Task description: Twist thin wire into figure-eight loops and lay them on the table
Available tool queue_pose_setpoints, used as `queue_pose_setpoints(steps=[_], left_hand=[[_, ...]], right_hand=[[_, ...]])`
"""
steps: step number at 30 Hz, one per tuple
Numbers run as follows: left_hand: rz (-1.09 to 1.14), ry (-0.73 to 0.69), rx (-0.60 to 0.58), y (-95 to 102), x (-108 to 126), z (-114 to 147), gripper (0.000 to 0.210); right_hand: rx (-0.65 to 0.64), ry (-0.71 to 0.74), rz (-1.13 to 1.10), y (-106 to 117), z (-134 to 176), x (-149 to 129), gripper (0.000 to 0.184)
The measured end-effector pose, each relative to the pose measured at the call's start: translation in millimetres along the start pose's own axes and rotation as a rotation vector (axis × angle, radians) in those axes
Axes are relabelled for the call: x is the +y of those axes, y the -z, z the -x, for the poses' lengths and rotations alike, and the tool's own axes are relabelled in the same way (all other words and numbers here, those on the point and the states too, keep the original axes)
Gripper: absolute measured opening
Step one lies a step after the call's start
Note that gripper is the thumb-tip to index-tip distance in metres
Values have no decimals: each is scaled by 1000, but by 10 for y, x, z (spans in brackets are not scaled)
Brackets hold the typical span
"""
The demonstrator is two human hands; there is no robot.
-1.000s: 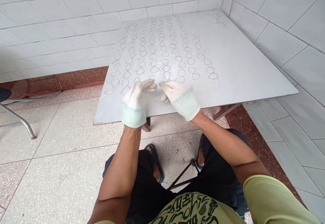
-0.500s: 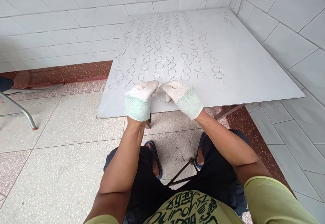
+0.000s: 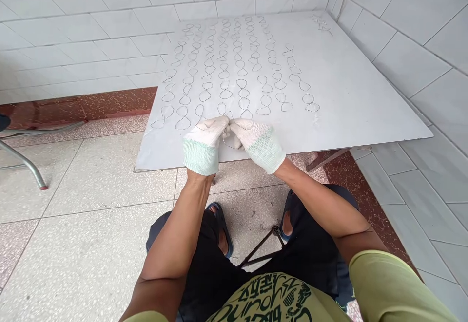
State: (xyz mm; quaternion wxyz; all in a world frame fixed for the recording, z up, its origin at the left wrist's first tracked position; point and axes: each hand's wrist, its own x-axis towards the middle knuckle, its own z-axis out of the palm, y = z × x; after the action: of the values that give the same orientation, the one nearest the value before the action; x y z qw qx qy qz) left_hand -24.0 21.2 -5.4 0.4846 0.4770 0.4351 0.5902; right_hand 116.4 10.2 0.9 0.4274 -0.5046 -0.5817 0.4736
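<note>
Both of my hands wear white knit gloves with pale green cuffs and meet above the near edge of the white board (image 3: 351,112). My left hand (image 3: 209,134) pinches a thin wire (image 3: 229,145), bent into a loop that hangs between the hands. The fingertips of my right hand (image 3: 252,136) press on the same wire, close against the left fingertips. Exactly how the wire ends cross is hidden by the fingers. Just beyond the hands, rows of figure-eight wire loops (image 3: 243,88) lie flat on the board.
A small heap of wire pieces (image 3: 321,24) lies at the board's far right corner. Tiled walls (image 3: 120,22) border the board behind and at right. A metal chair leg (image 3: 27,159) stands on the floor at left; a dark metal stand (image 3: 261,246) is between my feet.
My hands have drawn closer together, and the wire loop between them looks narrower. The view has shifted slightly, so the board sits a little further left.
</note>
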Motion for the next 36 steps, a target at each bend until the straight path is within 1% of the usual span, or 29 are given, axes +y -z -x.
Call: queue_pose_setpoints(steps=[3,6,8,10,12,14,16,19,21,23,26,29,32,36], left_hand=[[75,38,22,24,-9,-9,31],[90,69,27,73,-22,-47,28],[90,102,-15,103,-29,-78,31],[90,121,-49,126,-33,-103,32],[91,121,-74,145,-33,-120,31],[107,117,-80,165,-27,-130,29],[140,132,-100,185,-12,-136,26],[211,197,-178,211,26,-142,25],[243,227,-227,221,56,-141,27],[257,228,-247,227,83,-135,31],[240,222,-244,244,112,-127,36],[176,235,-245,272,124,-135,40],[121,236,-246,295,111,-165,40],[63,233,-208,311,56,-218,38]], right_hand=[[99,74,87,14,-8,45,30],[189,234,261,38,-15,143,33],[208,324,367,49,-10,201,36],[212,387,423,55,1,228,40],[171,419,441,56,15,219,42],[118,421,444,54,26,185,43],[70,385,447,53,32,147,41],[53,333,435,55,37,110,38],[51,331,394,55,44,94,37],[46,332,343,53,57,77,36],[31,284,282,48,81,50,35],[30,234,251,44,92,51,34],[41,240,253,49,83,83,33],[29,239,247,78,57,112,32]])
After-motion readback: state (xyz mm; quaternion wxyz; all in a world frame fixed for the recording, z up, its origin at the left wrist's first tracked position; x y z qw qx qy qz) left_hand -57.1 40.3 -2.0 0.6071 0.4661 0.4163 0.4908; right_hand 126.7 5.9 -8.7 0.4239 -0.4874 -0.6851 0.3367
